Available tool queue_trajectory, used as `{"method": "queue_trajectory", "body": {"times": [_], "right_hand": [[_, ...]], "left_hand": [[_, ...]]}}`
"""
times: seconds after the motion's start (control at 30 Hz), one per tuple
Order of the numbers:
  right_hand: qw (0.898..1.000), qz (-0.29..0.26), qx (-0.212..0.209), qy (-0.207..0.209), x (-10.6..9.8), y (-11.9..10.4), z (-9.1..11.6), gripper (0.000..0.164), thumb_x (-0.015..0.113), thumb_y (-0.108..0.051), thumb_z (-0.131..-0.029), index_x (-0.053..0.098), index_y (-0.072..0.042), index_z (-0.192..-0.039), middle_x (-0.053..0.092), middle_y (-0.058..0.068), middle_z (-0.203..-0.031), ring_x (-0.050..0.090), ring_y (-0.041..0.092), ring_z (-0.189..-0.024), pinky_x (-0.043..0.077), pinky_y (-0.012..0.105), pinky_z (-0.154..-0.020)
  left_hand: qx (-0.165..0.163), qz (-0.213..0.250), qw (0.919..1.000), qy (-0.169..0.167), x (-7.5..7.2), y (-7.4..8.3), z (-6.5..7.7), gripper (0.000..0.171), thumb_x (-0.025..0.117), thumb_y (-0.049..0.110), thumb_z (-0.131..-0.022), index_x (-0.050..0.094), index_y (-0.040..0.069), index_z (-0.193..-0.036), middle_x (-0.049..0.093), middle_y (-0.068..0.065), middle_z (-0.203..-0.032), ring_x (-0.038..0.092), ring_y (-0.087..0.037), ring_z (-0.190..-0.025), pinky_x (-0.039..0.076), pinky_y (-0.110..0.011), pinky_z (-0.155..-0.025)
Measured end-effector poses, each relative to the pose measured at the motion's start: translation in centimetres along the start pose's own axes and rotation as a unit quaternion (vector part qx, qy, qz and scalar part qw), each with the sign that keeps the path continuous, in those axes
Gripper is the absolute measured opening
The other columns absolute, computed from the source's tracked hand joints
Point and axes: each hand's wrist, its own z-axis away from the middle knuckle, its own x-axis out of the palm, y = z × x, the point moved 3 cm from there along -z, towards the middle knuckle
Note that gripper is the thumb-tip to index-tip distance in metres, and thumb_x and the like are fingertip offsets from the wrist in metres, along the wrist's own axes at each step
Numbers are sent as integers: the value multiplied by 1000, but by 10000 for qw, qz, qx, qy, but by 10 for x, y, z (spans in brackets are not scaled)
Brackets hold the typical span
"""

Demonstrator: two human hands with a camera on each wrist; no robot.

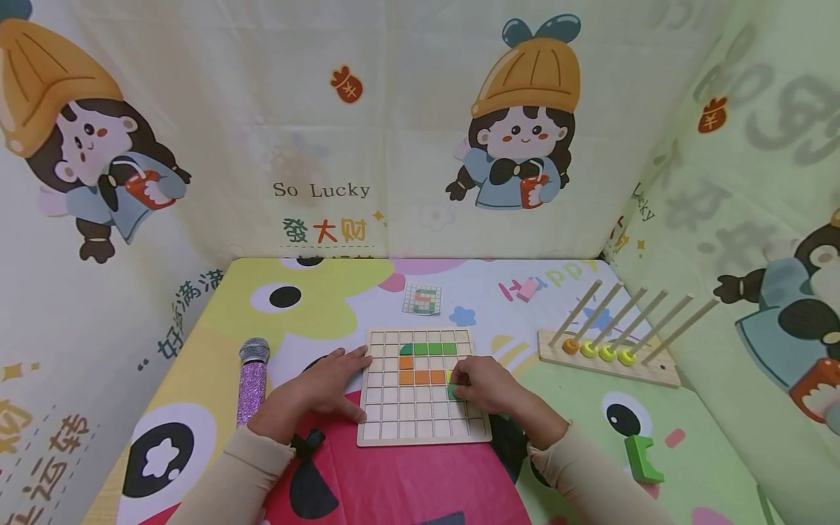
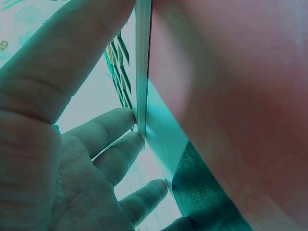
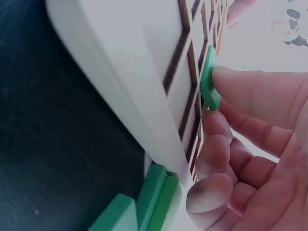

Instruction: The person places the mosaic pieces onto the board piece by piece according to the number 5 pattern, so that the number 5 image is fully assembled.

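A square wooden grid board [image 1: 394,415] lies in front of me. A row of green tiles [image 1: 436,349] and several orange tiles [image 1: 423,377] fill some of its cells, with a bit of yellow beside my right fingers. My right hand [image 1: 488,383] pinches a green tile [image 3: 210,79] between thumb and fingers over the board's right side; in the right wrist view the tile is tilted, right at the grid. My left hand [image 1: 328,386] rests along the board's left edge, fingers spread, fingertips at the rim [image 2: 142,72] in the left wrist view.
Green pieces [image 3: 154,197] lie beside the board's edge. Behind it is a small pattern card [image 1: 422,300]. A glittery microphone [image 1: 252,379] lies left. On the right are a pink block [image 1: 528,289], a peg stand [image 1: 610,357] with orange and yellow beads, and a green notched block [image 1: 643,459].
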Motion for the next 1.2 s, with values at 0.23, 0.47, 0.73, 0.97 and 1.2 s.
{"method": "queue_trajectory", "body": {"times": [0.23, 0.47, 0.73, 0.97, 1.2], "right_hand": [[9997, 24, 185, 133, -2, 0, 2, 7, 79, -7, -88, 73, -12, -89, 65, -7, -79, 58, 9, -75, 51, 30, -69], [9965, -475, 657, 181, -19, 17, 14, 10, 76, -9, -90, 70, -11, -99, 67, -5, -86, 57, 11, -77, 50, 30, -66], [9909, -454, 1242, 264, -29, 42, 31, 20, 78, -14, -88, 72, -9, -106, 69, -1, -92, 59, 12, -79, 53, 31, -69], [9905, -417, 1276, 285, -28, 53, 36, 20, 76, -12, -87, 76, -7, -107, 69, 2, -95, 62, 14, -82, 55, 34, -73], [9935, 187, 1075, 332, -26, 49, 23, 15, 72, -11, -91, 81, -9, -104, 71, 3, -93, 60, 14, -81, 55, 35, -73]], "left_hand": [[8, -6, 10000, 11, 0, -1, -1, 108, 96, 44, -66, 46, 12, -156, 35, -10, -168, 29, -49, -152, 39, -63, -117], [-35, 38, 10000, 27, 1, 0, 0, 109, 97, 43, -65, 47, 13, -156, 36, -10, -168, 30, -48, -152, 40, -63, -116], [-33, -2, 10000, 8, 0, 1, 1, 108, 96, 44, -66, 47, 13, -156, 36, -10, -168, 30, -48, -152, 38, -63, -117], [-71, -21, 10000, -6, -1, 0, 1, 108, 96, 44, -66, 47, 13, -156, 36, -10, -168, 30, -48, -152, 38, -62, -118], [-51, -30, 10000, -17, -1, 0, 1, 108, 96, 44, -66, 46, 12, -156, 35, -10, -168, 30, -48, -152, 39, -62, -117]]}}
